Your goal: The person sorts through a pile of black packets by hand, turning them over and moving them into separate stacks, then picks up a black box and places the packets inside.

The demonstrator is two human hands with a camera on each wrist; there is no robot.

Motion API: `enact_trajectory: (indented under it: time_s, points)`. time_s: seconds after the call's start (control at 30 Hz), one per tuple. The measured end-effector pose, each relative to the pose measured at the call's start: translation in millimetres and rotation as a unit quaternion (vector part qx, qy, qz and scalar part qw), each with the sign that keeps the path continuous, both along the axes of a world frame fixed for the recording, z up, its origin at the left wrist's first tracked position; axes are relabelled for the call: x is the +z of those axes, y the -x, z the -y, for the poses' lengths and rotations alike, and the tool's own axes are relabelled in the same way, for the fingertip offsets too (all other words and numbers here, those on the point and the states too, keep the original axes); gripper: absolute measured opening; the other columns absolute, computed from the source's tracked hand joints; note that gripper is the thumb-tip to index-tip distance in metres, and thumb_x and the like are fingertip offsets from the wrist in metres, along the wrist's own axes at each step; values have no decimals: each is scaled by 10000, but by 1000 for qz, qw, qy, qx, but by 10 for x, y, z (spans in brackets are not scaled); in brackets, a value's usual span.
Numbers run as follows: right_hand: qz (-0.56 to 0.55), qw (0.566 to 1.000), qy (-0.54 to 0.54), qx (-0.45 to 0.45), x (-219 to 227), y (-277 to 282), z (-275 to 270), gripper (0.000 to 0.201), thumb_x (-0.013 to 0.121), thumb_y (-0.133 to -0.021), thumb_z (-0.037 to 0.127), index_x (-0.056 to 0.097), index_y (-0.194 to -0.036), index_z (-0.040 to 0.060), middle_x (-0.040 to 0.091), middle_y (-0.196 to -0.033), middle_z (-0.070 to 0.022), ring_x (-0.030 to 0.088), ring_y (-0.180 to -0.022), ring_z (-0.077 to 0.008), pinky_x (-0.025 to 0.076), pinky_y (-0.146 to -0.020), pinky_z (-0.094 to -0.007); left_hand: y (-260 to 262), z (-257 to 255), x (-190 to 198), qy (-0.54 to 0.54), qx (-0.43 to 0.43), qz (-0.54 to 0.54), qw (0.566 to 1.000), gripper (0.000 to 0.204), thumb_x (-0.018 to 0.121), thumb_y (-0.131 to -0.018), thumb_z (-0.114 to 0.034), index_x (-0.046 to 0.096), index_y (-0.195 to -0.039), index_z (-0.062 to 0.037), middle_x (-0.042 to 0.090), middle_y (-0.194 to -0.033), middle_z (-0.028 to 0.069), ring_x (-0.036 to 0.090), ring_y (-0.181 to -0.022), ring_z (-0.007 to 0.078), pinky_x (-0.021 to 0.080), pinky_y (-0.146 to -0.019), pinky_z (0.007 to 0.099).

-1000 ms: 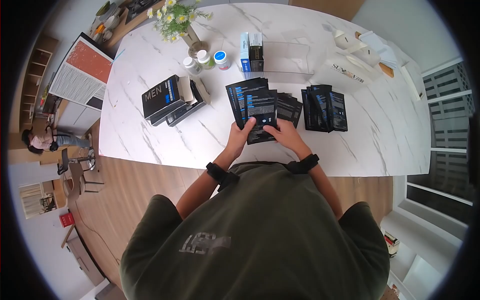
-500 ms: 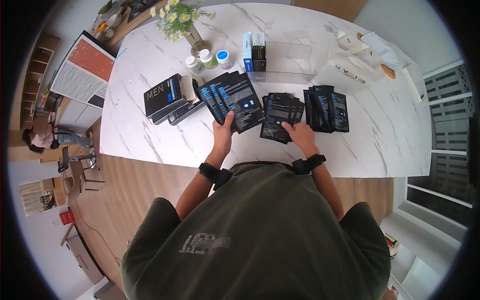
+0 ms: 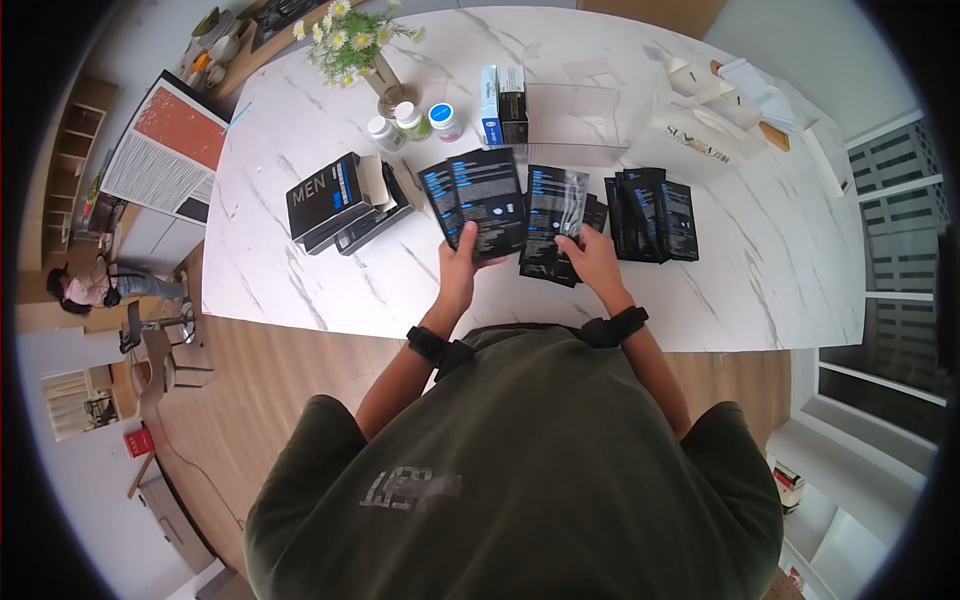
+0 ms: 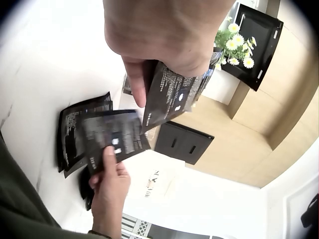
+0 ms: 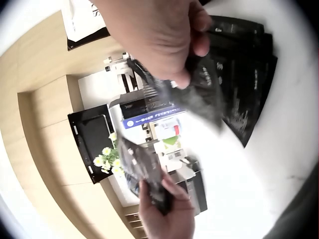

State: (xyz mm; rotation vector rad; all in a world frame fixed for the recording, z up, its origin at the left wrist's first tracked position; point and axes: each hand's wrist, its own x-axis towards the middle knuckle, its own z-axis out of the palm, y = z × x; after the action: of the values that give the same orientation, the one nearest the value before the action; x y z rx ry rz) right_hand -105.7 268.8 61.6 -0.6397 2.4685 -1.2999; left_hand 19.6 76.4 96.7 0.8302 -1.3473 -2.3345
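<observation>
In the head view my left hand (image 3: 459, 270) grips a fanned bunch of flat black sachets (image 3: 487, 205) printed in blue and white, thumb on top. To its right, my right hand (image 3: 598, 264) pinches a single black sachet (image 3: 552, 205) by its lower part, with light glaring off its surface. Beneath that sachet lies a loose pile of similar sachets (image 3: 540, 270) on the marble table. From the right wrist view, the pinched sachet (image 5: 202, 92) hangs beside dark sachets (image 5: 244, 74) on the tabletop.
Another sachet pile (image 3: 650, 215) lies to the right. Opened black MEN boxes (image 3: 325, 198) stand at left, behind them several pill bottles (image 3: 409, 120) and a flower vase (image 3: 385, 85). Small boxes (image 3: 503, 105) stand beside a clear plastic tray (image 3: 580, 153); a white paper bag (image 3: 700, 135) is farther right.
The bunch of sachets swung left with my left hand, then came back partway right. My right hand parted from it, went down to the middle pile, and now raises one sachet there.
</observation>
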Motion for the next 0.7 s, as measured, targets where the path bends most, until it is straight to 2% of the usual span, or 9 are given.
enact_trajectory:
  time_s: [0.03,0.13,0.23,0.33,0.43,0.53,0.6,0.67,0.7]
  points:
    - [-25,998,-64,-12,-53,26,-50,404,677,-801,403,609,-758,7,612,-659,-170,589,-596,-334,437,-533,-405,-21,41,16,1,16,-2,1000,391,524,-943,-302,514,-1161,23,635,-1040,134,660,-879,229,599,-671,382]
    - [-69,970,-232,21,-261,37,-218,482,633,-809,487,629,-721,13,614,-645,-163,598,-593,-336,453,-535,-406,-58,102,51,2,49,-1,999,346,549,-939,-235,531,-1147,40,637,-1011,123,652,-860,217,579,-706,358]
    - [-73,959,-273,8,-205,49,-260,567,557,-839,553,628,-676,14,618,-671,-184,604,-636,-367,459,-553,-432,-80,118,-21,5,54,-6,999,258,617,-899,-146,583,-1089,26,647,-975,76,630,-824,150,522,-740,281]
    - [-28,986,-162,-6,114,54,-134,507,568,-871,485,634,-752,-4,630,-668,-130,622,-623,-288,504,-584,-373,-89,67,-151,28,34,1,999,242,636,-884,-126,596,-1072,21,651,-958,63,617,-812,131,505,-735,267]
    - [240,958,133,82,359,-79,18,398,585,-901,361,617,-810,-25,620,-646,-90,625,-581,-191,493,-535,-311,-41,-59,-141,52,9,2,999,227,649,-870,-101,601,-1056,21,651,-963,55,611,-825,122,499,-747,266]
    - [204,960,109,157,440,-257,175,300,612,-896,253,598,-855,-44,611,-649,-63,604,-534,-121,475,-493,-264,2,-141,-129,71,-17,7,997,245,628,-894,-160,608,-1049,29,654,-961,54,605,-830,115,485,-755,256]
    - [170,972,114,113,307,-235,217,325,661,-862,259,599,-807,-55,614,-643,-91,600,-493,-139,475,-478,-279,26,-144,-63,46,-21,5,999,274,600,-917,-202,602,-1060,31,651,-968,65,610,-839,124,490,-760,259]
    - [145,985,76,57,237,-146,162,349,670,-852,283,602,-782,-52,613,-636,-108,601,-485,-144,477,-476,-286,2,-89,59,34,-15,18,999,386,531,-944,-308,535,-1141,24,632,-1028,114,654,-857,206,563,-704,329]
    - [133,991,16,20,248,-92,128,424,683,-823,371,619,-766,-44,630,-657,-157,643,-555,-224,502,-526,-339,-7,-44,109,21,-3,-4,1000,396,532,-940,-313,523,-1145,26,631,-1026,123,657,-858,223,576,-686,359]
